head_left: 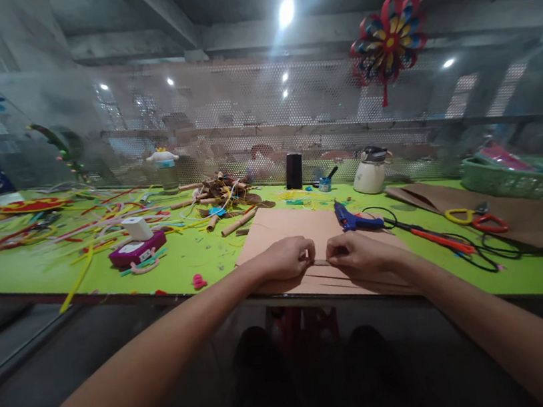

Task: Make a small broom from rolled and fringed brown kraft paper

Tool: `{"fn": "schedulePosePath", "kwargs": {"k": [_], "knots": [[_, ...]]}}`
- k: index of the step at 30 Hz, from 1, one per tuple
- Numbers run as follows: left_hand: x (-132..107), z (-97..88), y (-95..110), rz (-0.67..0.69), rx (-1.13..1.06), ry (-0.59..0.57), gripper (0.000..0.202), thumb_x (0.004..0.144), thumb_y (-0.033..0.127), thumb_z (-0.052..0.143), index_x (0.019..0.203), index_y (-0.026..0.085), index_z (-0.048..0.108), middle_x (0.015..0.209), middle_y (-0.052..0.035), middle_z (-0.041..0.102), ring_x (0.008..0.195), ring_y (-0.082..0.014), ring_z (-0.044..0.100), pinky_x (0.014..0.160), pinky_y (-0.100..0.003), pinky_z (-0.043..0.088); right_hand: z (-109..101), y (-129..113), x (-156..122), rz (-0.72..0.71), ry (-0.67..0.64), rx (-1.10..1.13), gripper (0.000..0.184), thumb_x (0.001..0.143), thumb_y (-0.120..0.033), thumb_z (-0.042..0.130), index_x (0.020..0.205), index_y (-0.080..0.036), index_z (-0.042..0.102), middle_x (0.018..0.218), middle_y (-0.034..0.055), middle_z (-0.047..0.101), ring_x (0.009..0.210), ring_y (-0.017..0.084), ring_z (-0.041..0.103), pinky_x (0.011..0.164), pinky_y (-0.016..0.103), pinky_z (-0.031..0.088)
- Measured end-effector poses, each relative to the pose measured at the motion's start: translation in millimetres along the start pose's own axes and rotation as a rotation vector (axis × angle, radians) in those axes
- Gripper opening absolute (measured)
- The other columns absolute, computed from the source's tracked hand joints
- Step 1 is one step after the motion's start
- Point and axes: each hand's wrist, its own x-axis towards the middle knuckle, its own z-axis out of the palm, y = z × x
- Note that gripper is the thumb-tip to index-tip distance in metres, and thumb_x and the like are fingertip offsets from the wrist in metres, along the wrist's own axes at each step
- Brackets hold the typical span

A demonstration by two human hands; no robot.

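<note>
My left hand (290, 257) and my right hand (354, 252) face each other at the table's front edge, a small gap between them. Fingers pinched, both hold a thin brown paper strip (320, 263) stretched across that gap. Beneath lies a flat tan cardboard sheet (285, 225), with dark lines or further strips along its near side that I cannot tell apart. A blue glue gun (354, 219) rests on the sheet's right part, beyond my right hand, its black cord trailing right.
Yellow-and-red scissors (475, 218) lie on brown paper (427, 202) at right, before a green basket (525, 174). At left are a purple power strip (137, 248) and scattered coloured stems. Behind stand a pile of brown paper rolls (225, 196), a black phone-like block (294, 171) and a white jug (371, 172).
</note>
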Motion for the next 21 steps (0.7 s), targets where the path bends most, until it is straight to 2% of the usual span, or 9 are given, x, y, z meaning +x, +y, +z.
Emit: {"fn": "schedulePosePath", "kwargs": {"k": [5, 8, 11, 14, 17, 21], "knots": [[-3.0, -1.7, 1.2, 0.041, 0.013, 0.025, 0.017, 0.081, 0.019, 0.042, 0.086, 0.018, 0.058, 0.082, -0.0026, 0.057, 0.075, -0.0134, 0.051, 0.066, -0.021, 0.037, 2.0, -2.7, -1.9, 0.035, 0.031, -0.045, 0.014, 0.068, -0.013, 0.048, 0.072, -0.014, 0.062, 0.064, 0.0006, 0.06, 0.058, 0.011, 0.047, 0.053, 0.021, 0.035], [-4.8, -0.2, -1.0, 0.053, 0.014, 0.031, 0.02, 0.084, 0.02, 0.04, 0.087, 0.019, 0.06, 0.082, -0.0026, 0.053, 0.074, -0.0128, 0.05, 0.067, -0.021, 0.037, 5.8, -1.2, -6.8, 0.032, 0.094, -0.014, 0.013, 0.071, -0.014, 0.049, 0.073, -0.014, 0.063, 0.066, 0.0012, 0.06, 0.061, 0.012, 0.049, 0.055, 0.021, 0.037], [-5.8, 4.8, -4.9, 0.097, 0.043, 0.067, 0.024, 0.087, 0.027, 0.041, 0.096, 0.023, 0.063, 0.08, -0.0029, 0.051, 0.074, -0.0133, 0.049, 0.065, -0.022, 0.036, 11.4, 6.1, -9.7, -0.061, 0.169, 0.037, 0.016, 0.077, -0.017, 0.05, 0.081, -0.016, 0.065, 0.076, 0.0031, 0.06, 0.069, 0.013, 0.052, 0.062, 0.023, 0.04], [-7.8, 7.4, -6.0, 0.193, 0.094, 0.12, 0.028, 0.089, 0.032, 0.041, 0.1, 0.025, 0.065, 0.079, -0.0039, 0.05, 0.073, -0.0128, 0.048, 0.064, -0.022, 0.035, 16.5, 12.0, -11.6, -0.146, 0.188, 0.024, 0.019, 0.083, -0.021, 0.049, 0.086, -0.018, 0.068, 0.075, 0.0035, 0.057, 0.069, 0.013, 0.052, 0.063, 0.023, 0.04], [-12.1, 1.5, -0.6, 0.306, 0.182, 0.13, 0.028, 0.089, 0.027, 0.04, 0.096, 0.022, 0.067, 0.077, -0.005, 0.051, 0.07, -0.0119, 0.048, 0.064, -0.022, 0.035, 19.0, 6.8, -17.0, -0.21, 0.206, -0.115, 0.025, 0.087, -0.024, 0.044, 0.086, -0.017, 0.068, 0.074, 0.0046, 0.054, 0.067, 0.013, 0.049, 0.061, 0.023, 0.038], [-15.5, -11.8, 10.7, 0.439, 0.348, 0.109, 0.025, 0.087, 0.02, 0.042, 0.091, 0.018, 0.066, 0.074, -0.0066, 0.053, 0.071, -0.0143, 0.049, 0.064, -0.025, 0.036, 18.5, -12.8, -24.8, -0.295, 0.184, -0.514, 0.027, 0.088, -0.02, 0.04, 0.081, -0.014, 0.065, 0.075, 0.008, 0.053, 0.071, 0.015, 0.046, 0.062, 0.026, 0.035]]}}
